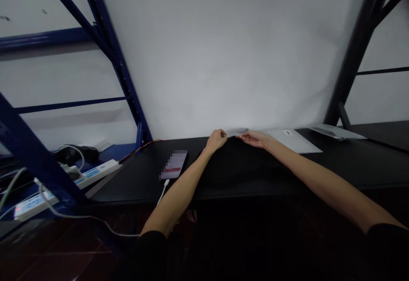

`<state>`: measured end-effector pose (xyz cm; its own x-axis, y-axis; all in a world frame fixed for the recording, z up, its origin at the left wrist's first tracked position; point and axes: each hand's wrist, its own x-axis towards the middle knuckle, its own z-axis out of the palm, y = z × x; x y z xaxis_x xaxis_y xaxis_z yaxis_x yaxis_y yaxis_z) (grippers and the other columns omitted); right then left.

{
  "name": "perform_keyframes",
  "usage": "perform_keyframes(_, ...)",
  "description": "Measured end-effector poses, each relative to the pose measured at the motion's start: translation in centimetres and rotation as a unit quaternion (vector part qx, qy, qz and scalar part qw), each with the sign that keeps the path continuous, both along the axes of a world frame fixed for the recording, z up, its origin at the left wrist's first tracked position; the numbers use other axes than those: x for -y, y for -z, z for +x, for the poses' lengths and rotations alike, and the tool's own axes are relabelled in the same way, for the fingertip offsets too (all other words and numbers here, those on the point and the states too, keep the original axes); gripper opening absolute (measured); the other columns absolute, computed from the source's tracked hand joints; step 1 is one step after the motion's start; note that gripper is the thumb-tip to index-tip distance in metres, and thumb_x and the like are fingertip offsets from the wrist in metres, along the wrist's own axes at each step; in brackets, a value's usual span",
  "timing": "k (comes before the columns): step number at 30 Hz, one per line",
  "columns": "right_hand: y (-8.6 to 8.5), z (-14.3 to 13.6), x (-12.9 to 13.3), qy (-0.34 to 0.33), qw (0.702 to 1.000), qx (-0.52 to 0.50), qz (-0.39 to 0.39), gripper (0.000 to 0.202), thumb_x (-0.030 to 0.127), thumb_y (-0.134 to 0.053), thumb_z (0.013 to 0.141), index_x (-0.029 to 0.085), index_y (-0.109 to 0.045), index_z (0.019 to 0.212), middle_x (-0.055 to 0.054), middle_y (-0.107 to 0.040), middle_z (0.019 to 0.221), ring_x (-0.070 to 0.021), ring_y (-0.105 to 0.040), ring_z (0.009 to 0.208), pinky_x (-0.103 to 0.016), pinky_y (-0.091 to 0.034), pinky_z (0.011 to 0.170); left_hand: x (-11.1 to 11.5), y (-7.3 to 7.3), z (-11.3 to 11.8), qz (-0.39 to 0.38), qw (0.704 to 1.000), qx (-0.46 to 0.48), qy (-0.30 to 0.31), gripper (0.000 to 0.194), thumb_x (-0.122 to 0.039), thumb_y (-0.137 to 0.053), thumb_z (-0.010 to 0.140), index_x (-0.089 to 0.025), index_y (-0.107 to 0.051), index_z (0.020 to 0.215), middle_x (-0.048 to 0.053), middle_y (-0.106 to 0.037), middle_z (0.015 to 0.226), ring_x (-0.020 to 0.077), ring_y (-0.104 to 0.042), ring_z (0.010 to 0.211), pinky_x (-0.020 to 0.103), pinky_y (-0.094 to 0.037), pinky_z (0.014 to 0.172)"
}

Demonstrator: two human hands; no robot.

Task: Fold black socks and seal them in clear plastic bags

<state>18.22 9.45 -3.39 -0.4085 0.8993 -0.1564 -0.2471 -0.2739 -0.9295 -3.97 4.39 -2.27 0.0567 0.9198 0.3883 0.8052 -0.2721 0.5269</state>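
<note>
Near the wall, at the back of the black shelf point(252, 170), both of my hands are at a thin, greyish, see-through plastic bag point(237, 132). My left hand point(217, 139) is closed, its fingers pinching the bag's left edge. From the other side, my right hand point(253, 138) grips the right edge between thumb and fingers. What the bag contains, if anything, is too small to make out. Just right of my right hand lies a flat white packet point(295, 142) with a small label, partly hidden behind my forearm.
Another pale plastic packet point(337, 132) lies farther right. Left of my arm is a phone point(174, 164) on a white charging cable point(164, 190). A white power strip point(96, 172) with cables rests beyond the blue rack post point(123, 72). A dark post point(347, 59) stands at right.
</note>
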Motion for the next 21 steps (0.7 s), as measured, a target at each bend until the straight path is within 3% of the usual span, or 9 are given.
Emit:
perform_keyframes(5,0.4,0.1,-0.2,-0.017,0.997,0.063,0.031,0.019,0.002,-0.051,0.097,0.011,-0.068,0.098,-0.009,-0.074,0.090,-0.0087,-0.069,0.071,-0.011,-0.060,0.067,0.2,0.8,0.1,-0.075,0.997,-0.029,-0.003,0.039,-0.038,-0.067,0.087,-0.015,-0.064,0.118,0.013,-0.071,0.119,0.0240,-0.068,0.105,0.029,-0.050,0.086)
perform_keyframes(9,0.1,1.2,-0.2,-0.046,0.971,0.208,0.109,0.011,0.015,-0.060,0.098,0.012,-0.070,0.100,-0.014,-0.077,0.100,-0.0124,-0.072,0.078,-0.017,-0.061,0.071,0.5,0.7,0.1,-0.111,0.992,-0.053,-0.003,0.050,-0.043,-0.068,0.086,-0.014,-0.059,0.125,0.015,-0.069,0.127,0.0263,-0.067,0.109,0.029,-0.050,0.087)
perform_keyframes(11,-0.1,2.3,-0.5,-0.031,0.917,0.343,0.202,0.013,0.021,-0.064,0.095,0.013,-0.072,0.101,-0.013,-0.078,0.102,-0.0167,-0.073,0.080,-0.024,-0.062,0.071,0.5,0.6,0.0,-0.120,0.991,-0.064,-0.006,0.053,-0.043,-0.069,0.086,-0.015,-0.056,0.129,0.015,-0.066,0.133,0.0260,-0.066,0.115,0.028,-0.049,0.090)
perform_keyframes(13,-0.4,3.6,-0.9,-0.007,0.821,0.473,0.320,0.016,0.021,-0.065,0.092,0.015,-0.075,0.103,-0.012,-0.078,0.102,-0.0213,-0.073,0.085,-0.030,-0.060,0.077,0.5,0.6,0.0,-0.127,0.989,-0.073,-0.010,0.055,-0.044,-0.069,0.085,-0.016,-0.055,0.130,0.015,-0.065,0.136,0.0262,-0.065,0.119,0.028,-0.048,0.094)
perform_keyframes(16,-0.6,5.4,-1.6,-0.028,0.690,0.570,0.446,0.026,0.022,-0.065,0.090,0.018,-0.078,0.113,-0.010,-0.077,0.110,-0.0262,-0.072,0.098,-0.035,-0.055,0.091,0.4,0.6,0.0,-0.143,0.986,-0.083,-0.033,0.056,-0.048,-0.070,0.084,-0.018,-0.055,0.129,0.015,-0.065,0.137,0.0300,-0.063,0.122,0.033,-0.047,0.097)
perform_keyframes(19,-0.5,6.6,-2.1,-0.037,0.621,0.616,0.483,0.036,0.027,-0.068,0.088,0.020,-0.076,0.122,-0.013,-0.072,0.125,-0.0304,-0.067,0.115,-0.041,-0.047,0.105,0.3,0.6,0.1,-0.150,0.983,-0.092,-0.055,0.057,-0.048,-0.072,0.082,-0.019,-0.055,0.128,0.015,-0.065,0.136,0.0335,-0.062,0.125,0.039,-0.044,0.103)
perform_keyframes(21,-0.4,7.0,-2.4,-0.026,0.605,0.634,0.481,0.040,0.029,-0.071,0.086,0.020,-0.075,0.124,-0.014,-0.069,0.131,-0.0323,-0.063,0.122,-0.043,-0.043,0.110,0.2,0.5,0.1,-0.146,0.983,-0.095,-0.059,0.056,-0.046,-0.073,0.082,-0.020,-0.055,0.127,0.014,-0.067,0.134,0.0334,-0.061,0.127,0.041,-0.041,0.106)
